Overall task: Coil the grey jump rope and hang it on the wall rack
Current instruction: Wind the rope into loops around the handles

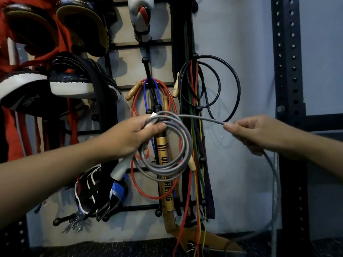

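Observation:
The grey jump rope [182, 145] is partly wound into several loops hanging from my left hand [130, 138], which also grips the rope's pale grey handle [120, 168] pointing down and left. A straight stretch of rope runs right to my right hand [254, 132], pinched between thumb and fingers. Below that hand the loose rest of the rope drops toward the floor. The wall rack [146, 71], a slatted panel with black ball-tipped pegs, stands directly behind the coil.
Red and blue ropes with wooden handles [154, 86] hang on the central peg. A black cable coil [213, 80] and coloured bands hang to the right. Boxing pads [46, 34] and a glove [142, 17] fill the upper left. A black perforated post [289, 71] stands at right.

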The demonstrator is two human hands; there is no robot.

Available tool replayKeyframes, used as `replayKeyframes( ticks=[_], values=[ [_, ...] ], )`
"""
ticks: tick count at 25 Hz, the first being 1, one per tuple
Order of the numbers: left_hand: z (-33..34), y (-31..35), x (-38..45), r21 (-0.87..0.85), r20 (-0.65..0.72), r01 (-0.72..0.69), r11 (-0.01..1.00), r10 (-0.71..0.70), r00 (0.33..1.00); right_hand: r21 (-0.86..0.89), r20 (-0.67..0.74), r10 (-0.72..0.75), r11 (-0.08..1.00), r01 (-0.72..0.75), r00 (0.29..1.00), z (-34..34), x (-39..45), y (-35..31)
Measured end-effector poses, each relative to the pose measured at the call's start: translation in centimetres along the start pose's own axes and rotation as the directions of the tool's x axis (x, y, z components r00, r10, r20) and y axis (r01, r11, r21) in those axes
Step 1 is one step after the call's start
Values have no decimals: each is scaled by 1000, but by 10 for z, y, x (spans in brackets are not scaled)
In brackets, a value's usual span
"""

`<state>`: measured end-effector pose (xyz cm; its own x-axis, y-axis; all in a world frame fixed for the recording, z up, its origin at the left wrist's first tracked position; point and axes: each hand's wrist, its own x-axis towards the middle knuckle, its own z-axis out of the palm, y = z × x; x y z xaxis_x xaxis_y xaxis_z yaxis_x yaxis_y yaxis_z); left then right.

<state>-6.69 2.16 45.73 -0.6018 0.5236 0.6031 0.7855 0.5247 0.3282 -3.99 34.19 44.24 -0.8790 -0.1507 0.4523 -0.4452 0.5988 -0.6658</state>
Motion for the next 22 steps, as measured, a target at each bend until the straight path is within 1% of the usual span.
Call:
replayKeyframes(
  ticks=[1, 3, 4, 6, 8, 11, 12, 14, 15, 17, 18, 20, 21, 22],
  values=[
    [8, -2, 2, -45, -123, 25, 999, -31, 992, 131, 14, -1, 991, -1, 1000, 11, 1, 2],
    [23, -2, 7, -93, -348, 58, 994, -87, 933, 375, 30, -18, 927, 5, 999, 38, 1, 0],
    [30, -1, 11, -131, -434, 62, 989, -113, 894, 447, 16, -33, 894, 22, 999, 53, 1, -3],
    [42, 7, 18, -271, -543, 42, 962, -189, 818, 507, -34, -64, 859, 73, 997, 81, -1, -14],
    [56, 17, 24, -419, -598, 1, 908, -276, 752, 563, -93, -31, 823, 78, 995, 110, 1, -26],
    [76, 25, 33, -623, -609, -41, 781, -452, 652, 729, -88, 40, 683, 37, 995, 147, 5, -49],
    [80, 29, 35, -673, -600, -48, 738, -506, 619, 766, -90, 88, 643, 12, 992, 153, 5, -56],
    [82, 35, 37, -721, -594, -67, 690, -565, 573, 793, -115, 159, 609, -6, 981, 155, 2, -64],
    [82, 38, 36, -733, -593, -94, 674, -565, 574, 798, -135, 155, 602, 15, 979, 153, 1, -65],
    [81, 40, 30, -762, -557, -121, 636, -548, 624, 805, -185, 139, 589, 68, 973, 144, 1, -65],
    [80, 39, 26, -769, -535, -109, 630, -540, 650, 800, -196, 150, 596, 69, 969, 140, 2, -63],
    [75, 32, 19, -754, -515, -89, 651, -501, 695, 768, -189, 179, 639, 32, 966, 133, 3, -58],
    [71, 29, 16, -764, -490, -96, 638, -477, 730, 741, -189, 176, 671, 22, 966, 129, 3, -55],
    [67, 27, 13, -791, -448, -108, 602, -451, 772, 702, -194, 157, 712, 26, 968, 125, 4, -52]
  ],
)
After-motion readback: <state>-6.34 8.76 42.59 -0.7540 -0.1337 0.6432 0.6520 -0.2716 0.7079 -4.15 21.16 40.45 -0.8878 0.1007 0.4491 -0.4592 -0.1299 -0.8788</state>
